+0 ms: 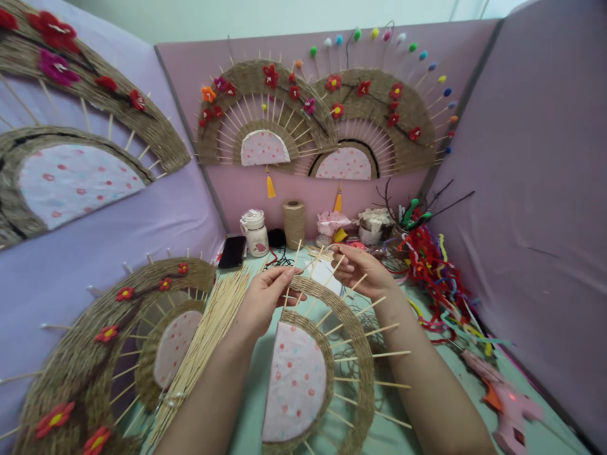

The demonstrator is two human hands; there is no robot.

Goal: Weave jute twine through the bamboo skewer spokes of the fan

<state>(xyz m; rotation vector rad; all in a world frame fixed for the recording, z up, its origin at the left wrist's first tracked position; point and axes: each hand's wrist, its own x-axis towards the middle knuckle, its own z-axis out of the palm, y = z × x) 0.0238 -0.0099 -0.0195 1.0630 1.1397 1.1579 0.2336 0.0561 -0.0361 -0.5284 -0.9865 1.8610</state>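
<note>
Left hand (272, 294), centre: thumb and fingers closed on the upper end of a woven fan (303, 379), some fingers hidden behind it. Right hand (363, 268), right of centre: fingertips pinched on a thin strand (328, 246), faint, its course unclear. Fan: lower centre, cut off by the bottom edge. Surface: pale green table (255, 398); stick bundle (215, 316), left; pink glue gun (509, 401), lower right. Room: pink panel (308, 189) behind, bearing flowered fans (258, 74), upper centre.

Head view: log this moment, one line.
left hand: holding woven fan at upper end | right hand: pinched near upper sticks, contents unclear | stick bundle: left of fan | glue gun: at right
</note>
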